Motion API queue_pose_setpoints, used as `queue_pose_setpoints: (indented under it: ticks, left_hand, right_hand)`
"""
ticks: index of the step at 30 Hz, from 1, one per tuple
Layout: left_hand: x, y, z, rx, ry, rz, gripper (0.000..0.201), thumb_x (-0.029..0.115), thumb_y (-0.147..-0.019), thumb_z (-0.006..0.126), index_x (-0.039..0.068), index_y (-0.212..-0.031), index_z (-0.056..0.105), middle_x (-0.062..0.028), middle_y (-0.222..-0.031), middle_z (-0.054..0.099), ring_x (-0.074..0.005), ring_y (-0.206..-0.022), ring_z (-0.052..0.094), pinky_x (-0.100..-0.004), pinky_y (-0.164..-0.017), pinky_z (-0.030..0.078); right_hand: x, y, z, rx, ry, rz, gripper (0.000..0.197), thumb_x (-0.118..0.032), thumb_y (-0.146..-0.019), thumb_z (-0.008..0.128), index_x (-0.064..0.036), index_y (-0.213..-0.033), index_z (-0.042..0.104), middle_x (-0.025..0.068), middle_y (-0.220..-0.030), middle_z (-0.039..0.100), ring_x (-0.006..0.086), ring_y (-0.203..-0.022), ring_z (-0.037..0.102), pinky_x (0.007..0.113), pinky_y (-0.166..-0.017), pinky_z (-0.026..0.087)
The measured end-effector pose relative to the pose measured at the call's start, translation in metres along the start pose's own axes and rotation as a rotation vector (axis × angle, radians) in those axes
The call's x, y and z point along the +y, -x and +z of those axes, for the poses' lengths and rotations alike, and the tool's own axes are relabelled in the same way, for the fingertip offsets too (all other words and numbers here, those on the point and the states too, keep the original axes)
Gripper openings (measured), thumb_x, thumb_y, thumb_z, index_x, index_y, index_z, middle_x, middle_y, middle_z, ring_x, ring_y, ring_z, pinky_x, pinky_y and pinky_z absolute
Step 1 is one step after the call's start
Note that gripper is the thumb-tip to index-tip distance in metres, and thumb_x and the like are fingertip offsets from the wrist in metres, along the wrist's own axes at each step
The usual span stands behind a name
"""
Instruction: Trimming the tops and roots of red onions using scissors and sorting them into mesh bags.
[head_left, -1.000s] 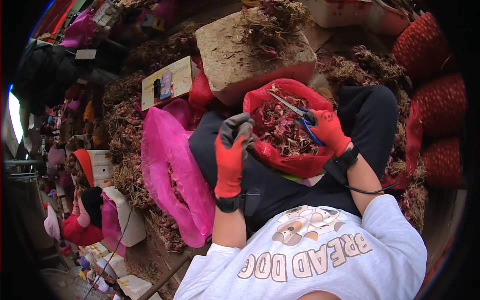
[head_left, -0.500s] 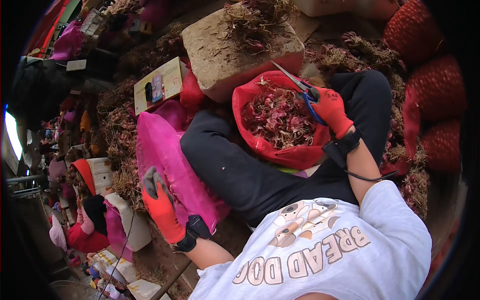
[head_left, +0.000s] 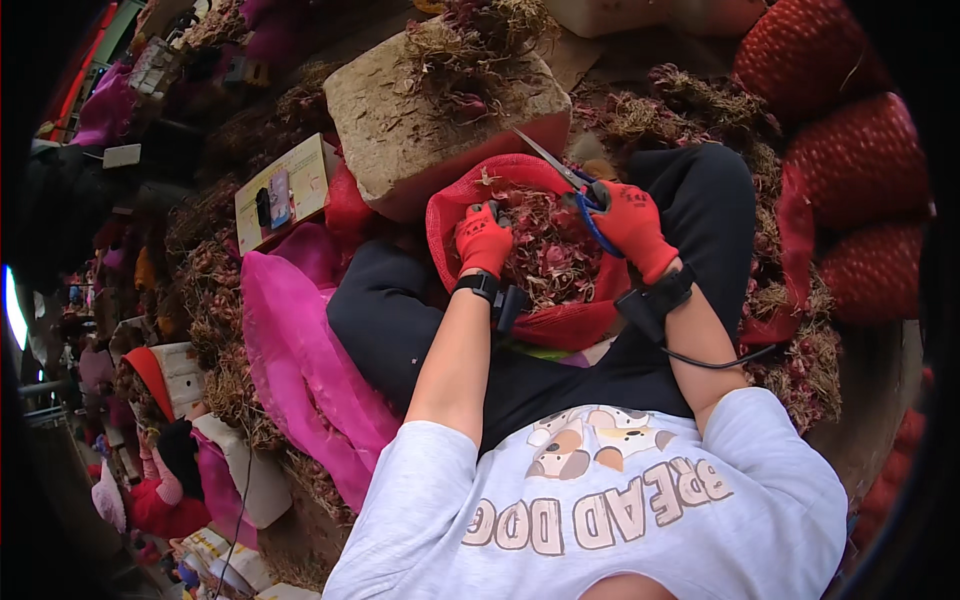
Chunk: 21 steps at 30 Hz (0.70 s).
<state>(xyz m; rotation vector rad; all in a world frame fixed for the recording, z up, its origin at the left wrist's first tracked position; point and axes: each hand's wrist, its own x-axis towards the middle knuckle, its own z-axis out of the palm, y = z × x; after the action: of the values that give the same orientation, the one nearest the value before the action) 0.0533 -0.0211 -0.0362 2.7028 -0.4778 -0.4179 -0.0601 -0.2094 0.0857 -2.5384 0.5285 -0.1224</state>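
Note:
Between my legs stands a red mesh bag point(head_left: 568, 326), its mouth spread wide and its inside full of reddish-purple shallot-like bulbs and dry skins point(head_left: 553, 255). Just within the left rim is my left hand point(head_left: 484, 240), in a red glove with grey fingertips. Its fingers are curled inward over the contents; whatever they pinch is hidden. My right hand point(head_left: 634, 226), gloved alike, grips the blue handles of a pair of scissors point(head_left: 552, 157) over the right side of the bag. The slim metal blades point up and left, toward the foam block.
A worn foam block point(head_left: 390, 125) stands beyond the bag, topped with dried bunches point(head_left: 470, 60). A pink mesh bag point(head_left: 300, 350) lies by my left leg. A flat box point(head_left: 312, 178) holds two small devices. Stuffed red net sacks point(head_left: 835, 165) line the right; people sit far left.
My left hand has swung from beside the pink bag into the red mesh bag, its fingers now curled. My right hand keeps the scissors in nearly the same place. The view has shifted slightly.

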Motion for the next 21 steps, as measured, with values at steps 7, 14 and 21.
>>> queue_pose_setpoints:
  ticks: [7, 14, 21]
  left_hand:
    - [-0.009, -0.005, 0.000, -0.089, 0.035, 0.108, 0.060, 0.030, -0.066, 0.074, 0.012, -0.118, 0.052, -0.0150, -0.119, 0.052, -0.0320, -0.105, 0.054, -0.0404, -0.089, 0.045]
    - [-0.022, 0.000, 0.006, 0.056, 0.623, 0.087, 0.021, 0.017, -0.070, 0.070, 0.007, -0.085, 0.059, -0.0077, -0.077, 0.064, -0.0257, -0.071, 0.061, -0.0340, -0.070, 0.047]
    - [-0.009, 0.003, 0.014, 0.102, 0.193, 0.208, 0.048, 0.028, -0.070, 0.071, 0.010, -0.112, 0.055, -0.0143, -0.108, 0.059, -0.0295, -0.100, 0.057, -0.0392, -0.086, 0.045]
  right_hand:
    - [0.000, -0.005, 0.000, -0.029, -0.042, 0.012, 0.030, -0.034, -0.076, 0.063, -0.0095, -0.093, 0.065, 0.0142, -0.083, 0.064, 0.0334, -0.079, 0.061, 0.040, -0.068, 0.048]
    - [0.002, -0.008, 0.008, -0.033, -0.021, 0.023, 0.030, -0.038, -0.078, 0.061, -0.0099, -0.089, 0.066, 0.0148, -0.080, 0.064, 0.0336, -0.078, 0.061, 0.040, -0.068, 0.047]
    - [0.007, -0.010, 0.019, -0.031, -0.109, 0.028, 0.040, -0.048, -0.078, 0.058, -0.0107, -0.089, 0.067, 0.0145, -0.078, 0.064, 0.0325, -0.075, 0.062, 0.040, -0.067, 0.047]
